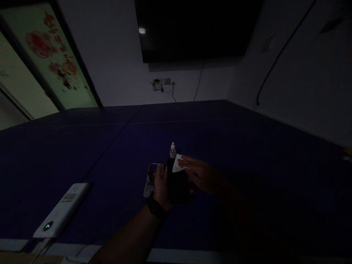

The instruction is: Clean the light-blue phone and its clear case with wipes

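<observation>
One flat black device (176,189) sits near the middle of the bench (115,205), raised in one person's left hand (161,185), whose grip is closed round its edge. One right hand (202,174) has a single white wipe (178,165) under its fingers, held flat against the device's upper end. One dark band (154,206) circles the left wrist.

Just left of the device I see one patterned phone case (148,187) with a camera cutout, partly hidden by the left hand; whether they touch I can't tell. One small white-capped bottle (172,151) stands upright just beyond the device. Well apart, toward the left near edge, lies one white power bank (66,207) with one lit round display. Past the bench, one big dark screen (198,29) hangs on the wall, above a cluster of sockets (167,81).
</observation>
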The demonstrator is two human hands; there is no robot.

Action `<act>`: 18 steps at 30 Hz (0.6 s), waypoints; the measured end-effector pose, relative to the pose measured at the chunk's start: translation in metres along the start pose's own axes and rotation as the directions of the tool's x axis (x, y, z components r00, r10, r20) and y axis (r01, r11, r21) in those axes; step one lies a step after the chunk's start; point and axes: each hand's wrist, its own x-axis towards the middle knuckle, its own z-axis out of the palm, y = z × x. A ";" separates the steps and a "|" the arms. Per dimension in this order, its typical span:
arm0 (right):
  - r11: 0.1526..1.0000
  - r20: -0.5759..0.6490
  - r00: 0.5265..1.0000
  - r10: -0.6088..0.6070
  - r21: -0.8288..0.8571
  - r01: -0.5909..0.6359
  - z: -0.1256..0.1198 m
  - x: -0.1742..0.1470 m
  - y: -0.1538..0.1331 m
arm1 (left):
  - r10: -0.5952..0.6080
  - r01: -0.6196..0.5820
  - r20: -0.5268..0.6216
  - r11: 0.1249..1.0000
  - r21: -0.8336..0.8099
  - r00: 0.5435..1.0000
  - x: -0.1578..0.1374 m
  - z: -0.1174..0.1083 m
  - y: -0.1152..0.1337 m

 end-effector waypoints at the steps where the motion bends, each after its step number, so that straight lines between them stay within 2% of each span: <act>1: 1.000 -0.029 0.999 0.021 -0.020 -0.022 0.001 0.000 0.000 | -0.012 0.012 0.008 1.000 0.007 1.000 -0.001 0.000 0.000; 4: 0.999 -0.051 0.999 0.019 -0.048 -0.021 0.005 0.002 -0.002 | -0.025 0.025 0.017 1.000 -0.018 1.000 -0.001 -0.001 -0.001; 9: 0.996 0.043 0.995 -0.085 0.010 0.085 0.003 0.001 -0.006 | 0.002 -0.005 -0.042 0.998 -0.065 0.999 0.003 0.000 -0.001; 14: 0.996 -0.041 0.999 0.007 -0.092 -0.011 0.000 0.001 -0.005 | -0.014 0.014 0.001 1.000 -0.017 1.000 0.000 0.005 0.001; 18: 0.997 -0.006 0.999 -0.031 -0.072 0.031 0.004 0.003 -0.011 | -0.012 0.011 -0.022 0.999 -0.040 1.000 0.002 0.001 -0.001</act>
